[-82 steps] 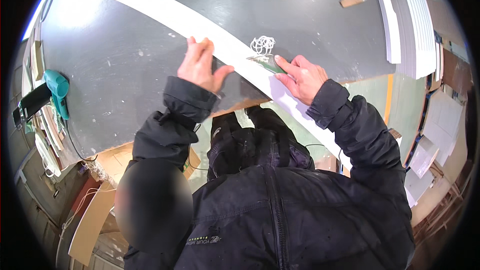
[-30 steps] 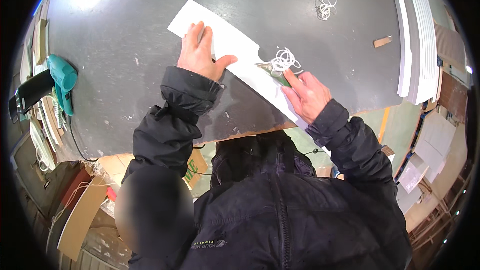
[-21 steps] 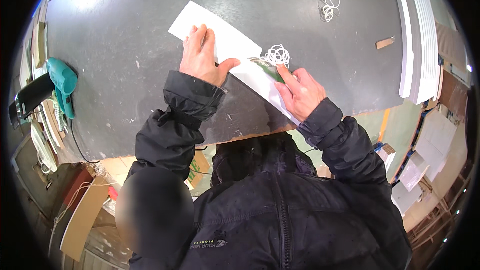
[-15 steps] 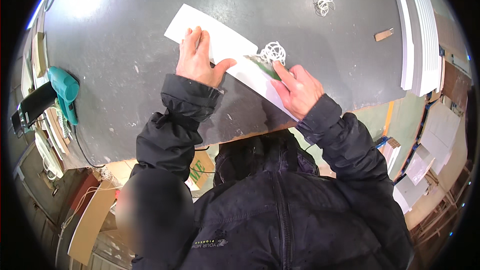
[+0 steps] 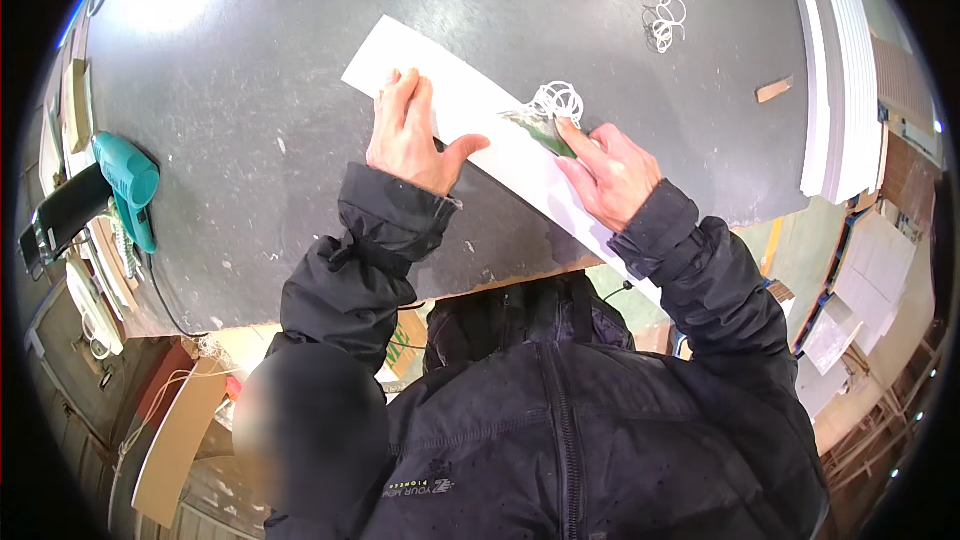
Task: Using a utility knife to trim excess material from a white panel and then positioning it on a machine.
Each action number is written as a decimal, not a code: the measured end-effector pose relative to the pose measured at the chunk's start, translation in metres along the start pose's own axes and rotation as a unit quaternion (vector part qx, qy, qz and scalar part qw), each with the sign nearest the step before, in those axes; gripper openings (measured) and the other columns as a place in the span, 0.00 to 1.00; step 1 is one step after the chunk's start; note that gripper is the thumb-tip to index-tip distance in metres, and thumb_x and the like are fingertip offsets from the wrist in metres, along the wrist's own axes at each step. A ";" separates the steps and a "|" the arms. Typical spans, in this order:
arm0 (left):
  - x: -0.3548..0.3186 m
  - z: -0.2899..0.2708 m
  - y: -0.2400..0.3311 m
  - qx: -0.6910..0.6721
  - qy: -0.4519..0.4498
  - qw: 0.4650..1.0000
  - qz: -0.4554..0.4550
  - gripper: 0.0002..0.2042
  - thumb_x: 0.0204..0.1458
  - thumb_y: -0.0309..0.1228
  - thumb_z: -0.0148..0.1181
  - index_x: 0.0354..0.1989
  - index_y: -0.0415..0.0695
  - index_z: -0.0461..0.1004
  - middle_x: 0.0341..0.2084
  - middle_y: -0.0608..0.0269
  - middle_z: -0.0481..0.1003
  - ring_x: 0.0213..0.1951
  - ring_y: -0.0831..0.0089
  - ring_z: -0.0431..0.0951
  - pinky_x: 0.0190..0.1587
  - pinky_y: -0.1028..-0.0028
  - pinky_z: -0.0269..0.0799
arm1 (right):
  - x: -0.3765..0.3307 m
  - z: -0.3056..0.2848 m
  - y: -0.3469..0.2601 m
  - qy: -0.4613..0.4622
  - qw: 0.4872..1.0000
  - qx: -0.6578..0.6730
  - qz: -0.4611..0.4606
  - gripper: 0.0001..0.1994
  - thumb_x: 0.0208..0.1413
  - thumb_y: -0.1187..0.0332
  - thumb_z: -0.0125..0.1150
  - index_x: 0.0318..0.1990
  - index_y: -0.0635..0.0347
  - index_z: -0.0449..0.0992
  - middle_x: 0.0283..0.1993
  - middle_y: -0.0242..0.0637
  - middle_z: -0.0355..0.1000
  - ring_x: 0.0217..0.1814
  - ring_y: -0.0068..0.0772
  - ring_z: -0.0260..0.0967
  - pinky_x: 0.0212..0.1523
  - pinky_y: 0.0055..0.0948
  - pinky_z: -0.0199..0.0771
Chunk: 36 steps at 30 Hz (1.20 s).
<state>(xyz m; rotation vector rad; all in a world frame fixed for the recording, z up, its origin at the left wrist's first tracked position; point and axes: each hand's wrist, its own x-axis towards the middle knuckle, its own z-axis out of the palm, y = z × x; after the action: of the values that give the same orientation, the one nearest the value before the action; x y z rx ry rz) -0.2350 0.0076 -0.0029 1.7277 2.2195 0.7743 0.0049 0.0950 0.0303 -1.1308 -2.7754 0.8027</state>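
Observation:
A long white strip of board [image 5: 465, 105] lies slantwise on the dark table, its near end reaching past the front edge under my right forearm. My left hand [image 5: 410, 150] is spread flat on its far part, thumb out to the right. My right hand [image 5: 620, 178] grips a flat green hand tool [image 5: 550, 138] like a scraper, forefinger stretched along it. The tool lies against the strip's far edge; its blade is partly hidden. A tangle of thin white shaving [image 5: 557, 100] curls up beside the tool and my fingertip.
Another white curled shaving [image 5: 664, 25] lies farther back on the dark table [image 5: 250, 190]. A small brown block [image 5: 774, 90] is at the right, near stacked long white boards [image 5: 850, 70]. A teal corded heat gun [image 5: 130, 175] sits at the left edge.
My hands and the white strip have shifted slightly right. More of the strip's near end shows past the table's front edge. The tool stays in my right hand beside the curled shaving.

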 end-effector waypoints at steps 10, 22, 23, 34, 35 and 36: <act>0.000 0.003 -0.002 -0.080 0.040 0.996 0.011 0.38 0.29 0.35 0.80 0.51 0.29 0.69 0.50 0.44 0.68 0.59 0.42 0.67 0.60 0.57 0.66 | 0.055 0.001 -0.008 -0.016 0.998 -0.021 -0.051 0.20 0.55 0.61 0.61 0.56 0.48 0.74 0.31 0.41 0.66 0.30 0.43 0.71 0.29 0.38 0.73; 0.000 -0.001 -0.003 -0.095 0.028 0.995 -0.013 0.40 0.26 0.33 0.79 0.52 0.29 0.69 0.53 0.45 0.66 0.60 0.43 0.66 0.61 0.54 0.63 | 0.227 0.018 -0.030 0.080 0.982 0.113 -0.130 0.24 0.61 0.55 0.56 0.62 0.53 0.69 0.26 0.43 0.74 0.26 0.43 0.73 0.29 0.39 0.72; 0.000 -0.006 -0.005 -0.099 0.016 0.995 -0.009 0.41 0.25 0.34 0.79 0.52 0.29 0.69 0.53 0.44 0.66 0.60 0.43 0.66 0.62 0.54 0.63 | 0.222 0.009 -0.021 0.076 0.982 0.110 -0.133 0.24 0.61 0.55 0.56 0.62 0.53 0.69 0.26 0.43 0.74 0.26 0.43 0.73 0.29 0.39 0.72; 0.000 -0.013 -0.006 -0.116 -0.029 0.992 -0.026 0.45 0.20 0.35 0.78 0.53 0.28 0.68 0.61 0.45 0.62 0.64 0.46 0.63 0.64 0.53 0.60 | 0.174 -0.025 -0.070 -0.294 0.891 0.301 0.171 0.24 0.65 0.63 0.50 0.68 0.56 0.61 0.26 0.28 0.66 0.20 0.14 0.63 0.21 0.20 0.69; 0.000 -0.011 -0.007 -0.120 -0.032 0.992 -0.028 0.45 0.20 0.35 0.78 0.53 0.28 0.68 0.61 0.45 0.62 0.64 0.46 0.63 0.64 0.53 0.60 | 0.167 -0.021 -0.063 -0.281 0.905 0.277 0.160 0.25 0.62 0.62 0.51 0.65 0.60 0.63 0.27 0.40 0.70 0.24 0.22 0.67 0.28 0.25 0.70; -0.001 -0.009 -0.008 -0.120 -0.027 0.992 -0.026 0.45 0.20 0.35 0.78 0.54 0.28 0.68 0.60 0.45 0.63 0.64 0.46 0.63 0.64 0.53 0.60 | 0.160 -0.019 -0.060 -0.267 0.918 0.253 0.149 0.26 0.59 0.60 0.53 0.63 0.65 0.64 0.28 0.52 0.74 0.27 0.29 0.72 0.35 0.31 0.71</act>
<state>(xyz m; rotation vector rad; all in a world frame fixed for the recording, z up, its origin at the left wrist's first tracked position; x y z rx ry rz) -0.2458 0.0030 0.0001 1.5513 2.0333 0.9275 -0.1470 0.1735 0.0504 -1.3880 -2.4920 1.9894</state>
